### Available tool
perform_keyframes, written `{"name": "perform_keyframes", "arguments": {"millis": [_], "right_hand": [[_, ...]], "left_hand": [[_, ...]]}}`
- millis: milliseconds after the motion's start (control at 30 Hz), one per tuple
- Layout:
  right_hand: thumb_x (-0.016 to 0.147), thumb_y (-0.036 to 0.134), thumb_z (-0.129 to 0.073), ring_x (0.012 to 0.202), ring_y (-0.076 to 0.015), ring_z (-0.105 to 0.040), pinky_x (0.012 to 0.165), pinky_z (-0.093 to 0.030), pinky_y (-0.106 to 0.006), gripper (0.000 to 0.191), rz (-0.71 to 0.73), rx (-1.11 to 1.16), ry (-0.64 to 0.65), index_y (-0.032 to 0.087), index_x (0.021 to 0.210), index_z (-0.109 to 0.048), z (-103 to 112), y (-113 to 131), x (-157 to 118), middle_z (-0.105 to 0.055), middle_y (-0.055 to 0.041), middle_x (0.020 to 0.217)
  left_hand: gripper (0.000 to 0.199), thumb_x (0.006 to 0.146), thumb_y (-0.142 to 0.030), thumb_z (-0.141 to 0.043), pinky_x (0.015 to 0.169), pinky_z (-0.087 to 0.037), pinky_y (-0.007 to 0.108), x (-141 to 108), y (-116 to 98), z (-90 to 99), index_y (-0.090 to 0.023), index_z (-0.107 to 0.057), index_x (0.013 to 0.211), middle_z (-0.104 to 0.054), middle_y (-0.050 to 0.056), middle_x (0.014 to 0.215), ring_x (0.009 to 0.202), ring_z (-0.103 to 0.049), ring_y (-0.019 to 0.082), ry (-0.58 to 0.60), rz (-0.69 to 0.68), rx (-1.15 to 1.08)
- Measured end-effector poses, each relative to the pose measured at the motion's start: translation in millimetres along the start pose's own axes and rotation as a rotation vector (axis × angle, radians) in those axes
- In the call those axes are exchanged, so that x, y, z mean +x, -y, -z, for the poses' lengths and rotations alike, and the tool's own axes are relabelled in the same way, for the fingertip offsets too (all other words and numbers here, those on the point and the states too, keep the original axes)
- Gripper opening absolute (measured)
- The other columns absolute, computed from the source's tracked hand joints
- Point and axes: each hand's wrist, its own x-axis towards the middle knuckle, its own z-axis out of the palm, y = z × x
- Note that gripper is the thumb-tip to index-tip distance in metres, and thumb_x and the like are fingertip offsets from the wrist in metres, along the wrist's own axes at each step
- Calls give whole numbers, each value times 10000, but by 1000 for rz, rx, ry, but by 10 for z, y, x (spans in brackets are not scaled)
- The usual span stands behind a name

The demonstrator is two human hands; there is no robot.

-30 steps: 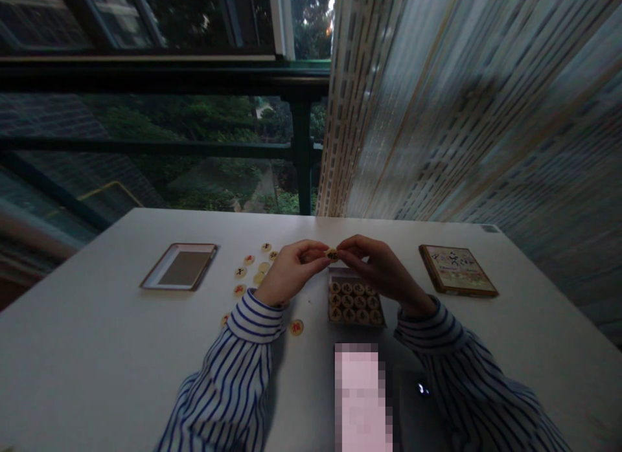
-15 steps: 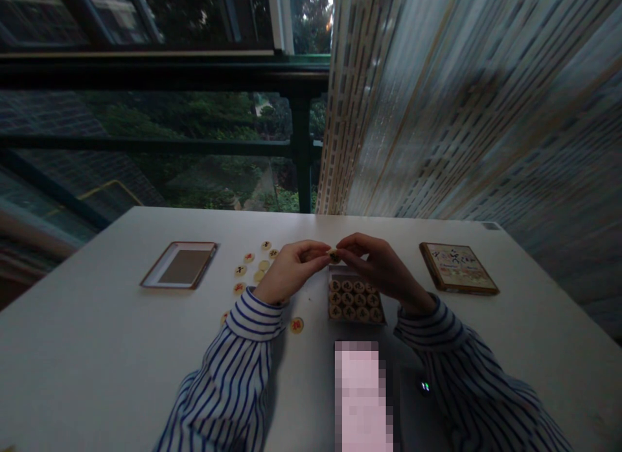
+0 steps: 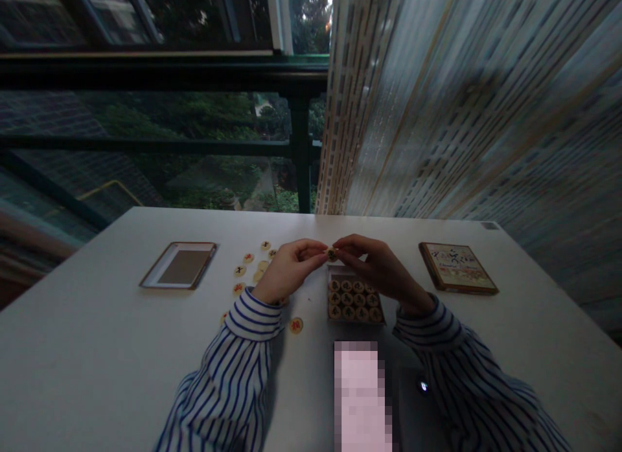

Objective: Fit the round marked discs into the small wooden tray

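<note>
Between the fingertips of my left hand [image 3: 290, 269] and my right hand [image 3: 373, 265] is one round wooden chess piece [image 3: 331, 254] with a dark character. Both hands pinch it just beyond the far edge of a small box [image 3: 330, 322]. Rows of round pieces with dark characters fill the near part of that box. Loose pieces lie left of my left hand, among them one with a red character [image 3: 238, 288] and one with a dark character [image 3: 240, 271]. Another red-marked piece [image 3: 296, 325] sits apart, left of the box. My left forearm hides part of the loose group.
An open shallow tray or lid [image 3: 198, 281] lies at the left of the white table [image 3: 107, 335]. A decorated flat box [image 3: 459, 268] is at the right. A blurred pink-screened device [image 3: 362, 400] and a dark object [image 3: 411, 406] are near the front.
The held piece has turned slightly, so its dark character shows more fully. Both hands remain almost in the same place, still pinching it.
</note>
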Motion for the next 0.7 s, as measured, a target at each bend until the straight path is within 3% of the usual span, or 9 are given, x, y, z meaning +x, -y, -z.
{"name": "perform_keyframes", "arguments": {"millis": [367,700], "right_hand": [[792,254,-559,726,-131,-561,679,-432,-262,200,126,-247,57,196,981,-591,29,32,-5,-644,-29,831],[794,281,-561,772,-160,-562,697,-395,-277,211,184,-494,93,173,969,-607,47,40,0,-651,-58,840]], "left_hand": [[240,729,-254,-621,792,-495,303,5,-12,-8,-111,-641,920,-692,84,911,816,-633,155,-22,21,-4],[209,725,-249,-623,643,-517,255,9,5,-47,-124,-657,889,-689,70,832,727,-622,143,-29,67,45]]}}
